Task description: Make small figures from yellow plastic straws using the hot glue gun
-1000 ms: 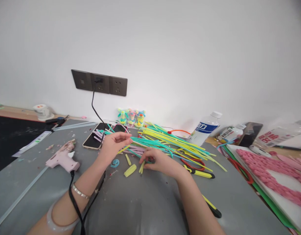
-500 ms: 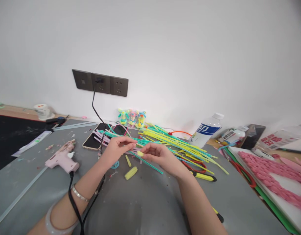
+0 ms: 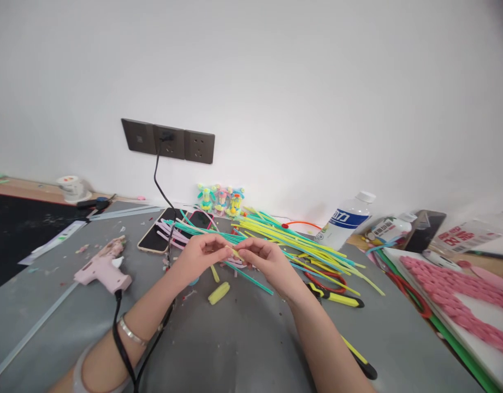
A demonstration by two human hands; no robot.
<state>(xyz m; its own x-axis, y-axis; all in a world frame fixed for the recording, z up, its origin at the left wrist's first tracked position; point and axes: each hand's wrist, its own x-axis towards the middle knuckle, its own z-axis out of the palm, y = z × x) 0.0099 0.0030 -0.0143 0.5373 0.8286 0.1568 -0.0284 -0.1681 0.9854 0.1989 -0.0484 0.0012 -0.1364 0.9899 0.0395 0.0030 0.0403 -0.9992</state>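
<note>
My left hand and my right hand meet above the grey mat, fingertips pinched together. Between them is a small yellow pipe cleaner piece, partly hidden by the fingers. Just below lie a thick yellow pipe cleaner bundle and a thinner short yellow piece. Behind the hands spread long yellow pipe cleaners, along with teal ones and lilac ones. Three small pipe cleaner figures stand against the wall.
A pink hot glue gun lies at left, its black cord passing my left forearm. Phones lie behind. Yellow-black pliers, a tilted bottle and a pink braided piece on a white board are at right.
My left fingertips have come over to the yellow piece held in my right hand, and both hands now touch it. The view has shifted slightly.
</note>
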